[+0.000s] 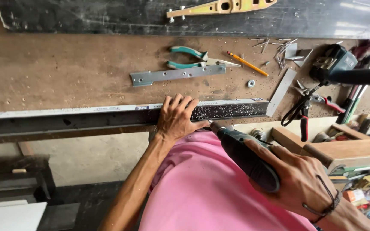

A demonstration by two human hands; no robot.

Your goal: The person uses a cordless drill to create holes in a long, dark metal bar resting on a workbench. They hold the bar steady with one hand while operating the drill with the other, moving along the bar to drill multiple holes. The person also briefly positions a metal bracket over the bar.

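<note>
1. Position. The left hand lies flat over the dark metal channel at the near edge of the bench, fingers spread across its top face and thumb hooked over the front. The right hand wraps the body of a power drill, fingers pressed together round the housing. The drill tip meets the front face of the channel just at 4 o'clock from the left thumb.

2. Bit slip. The tip sits very near the thumb. If the bit skates on the smooth metal face, it likely travels toward that thumb.

3. Workpiece shift. No clamp is visible; only the left hand pins the channel. A grabbing bit can twist or slide the channel along the bench edge.

4. Swarf. Bright metal chips cover the channel at 3 o'clock from the left hand. A palm dragged across them can be cut, and chips can fly toward the face.

5. Drill angle. The drill approaches obliquely from 5 o'clock. An oblique feed can bend or snap the bit.

6. Clutter. Pliers, a pencil, a flat bracket and loose screws lie at 12 to 1 o'clock, well apart from the hands; vibration may roll the small parts.
</note>
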